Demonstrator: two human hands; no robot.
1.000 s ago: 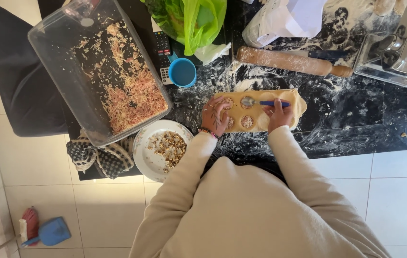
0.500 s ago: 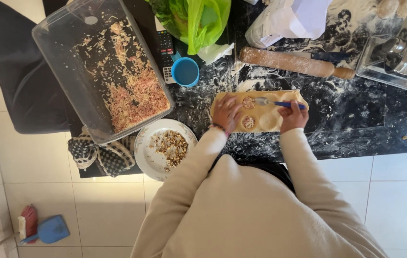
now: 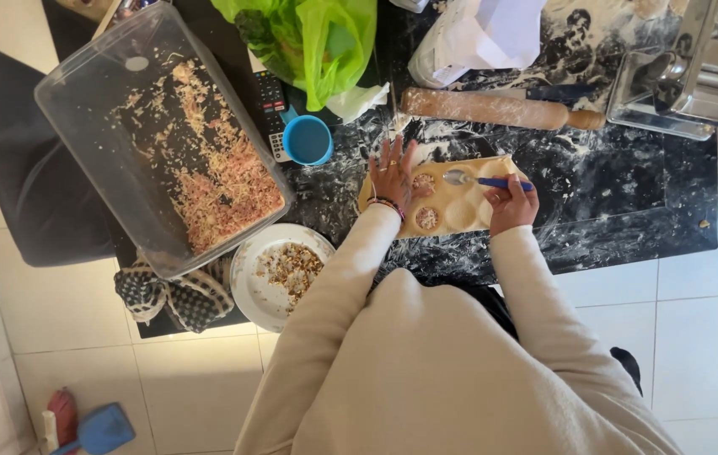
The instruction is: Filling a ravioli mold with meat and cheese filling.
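Filling a dough-lined mould on a floured dark worktop.

Left hand spread flat, fingers splayed, pressing the mould's left end; right hand pinched shut round a blue-handled spoon, long axis level, bowl pointing left over the dough hollows. Just beyond: rolling pin, blue cup, green bag. Further left: clear tub of mince, white plate, nothing blocking either hand.
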